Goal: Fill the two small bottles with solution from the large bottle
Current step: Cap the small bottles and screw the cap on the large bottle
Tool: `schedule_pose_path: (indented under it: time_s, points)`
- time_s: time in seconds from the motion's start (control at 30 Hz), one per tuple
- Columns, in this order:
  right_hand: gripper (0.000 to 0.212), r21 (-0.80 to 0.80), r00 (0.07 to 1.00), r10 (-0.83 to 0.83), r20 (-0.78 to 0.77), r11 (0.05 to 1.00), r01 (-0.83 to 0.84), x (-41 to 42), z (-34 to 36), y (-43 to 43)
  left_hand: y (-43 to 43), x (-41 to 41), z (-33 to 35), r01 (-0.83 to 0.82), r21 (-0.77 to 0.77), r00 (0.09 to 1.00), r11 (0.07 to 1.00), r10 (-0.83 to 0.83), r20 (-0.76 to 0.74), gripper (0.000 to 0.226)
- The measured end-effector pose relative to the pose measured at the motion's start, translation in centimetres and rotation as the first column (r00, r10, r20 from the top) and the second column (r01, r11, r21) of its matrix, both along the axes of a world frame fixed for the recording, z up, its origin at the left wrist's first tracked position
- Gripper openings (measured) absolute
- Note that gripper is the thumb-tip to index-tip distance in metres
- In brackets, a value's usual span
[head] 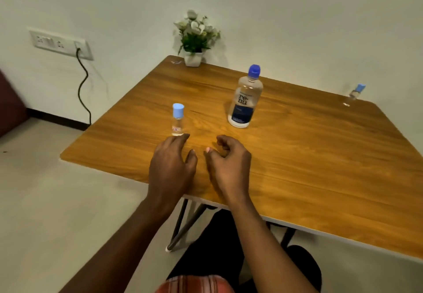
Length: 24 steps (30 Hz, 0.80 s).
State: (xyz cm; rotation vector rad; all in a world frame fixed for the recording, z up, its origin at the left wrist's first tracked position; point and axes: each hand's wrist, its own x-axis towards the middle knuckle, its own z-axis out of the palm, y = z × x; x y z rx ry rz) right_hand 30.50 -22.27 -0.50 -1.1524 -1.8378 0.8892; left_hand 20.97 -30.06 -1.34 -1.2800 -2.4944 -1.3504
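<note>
The large clear bottle (pixel 245 100) with a dark blue cap and a blue label stands upright near the middle of the wooden table (pixel 320 166). A small clear bottle (pixel 177 119) with a light blue cap stands at the table's left side. My left hand (pixel 171 166) lies just in front of it, fingertips close to its base, holding nothing. A second small capped bottle (pixel 354 94) stands at the far right corner. My right hand (pixel 229 164) hovers beside the left one, fingers loosely curled and empty, well short of the large bottle.
A small white pot of artificial flowers (pixel 194 38) stands at the table's far edge against the wall. A wall socket with a black cable (pixel 83 86) is on the left. The table's near edge runs just under my forearms.
</note>
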Motion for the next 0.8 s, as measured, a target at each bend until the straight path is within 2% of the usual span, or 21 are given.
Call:
schedule_pose_path:
  time_s: [0.13,0.33,0.57,0.7,0.8]
  points:
    - [0.047,0.005,0.996,0.083,0.033,0.997,-0.083,-4.6,0.1,-0.7,-0.6,-3.1,0.0,-0.096,-0.021,0.995,0.995,0.097,0.037,0.045]
    - [0.053,0.014,0.995,0.083,0.047,0.996,-0.084,-8.1,-0.4,0.1,0.0,-5.1,-0.2,-0.130,-0.052,0.990,0.990,0.132,0.048,0.050]
    - [0.023,0.068,0.996,0.089,0.020,0.994,-0.090,-9.0,-0.9,0.5,1.1,-5.7,-0.2,-0.126,-0.049,0.991,0.991,0.127,0.033,0.049]
    - [0.018,0.067,0.998,0.057,-0.013,0.996,-0.056,-7.3,-1.1,0.7,1.7,-4.3,0.0,-0.089,-0.037,0.996,0.995,0.090,0.017,0.049]
    - [0.022,0.057,0.999,-0.001,-0.043,0.998,0.003,-4.4,-0.7,1.1,2.7,-2.4,0.2,-0.024,-0.032,1.000,0.999,0.024,-0.002,0.049]
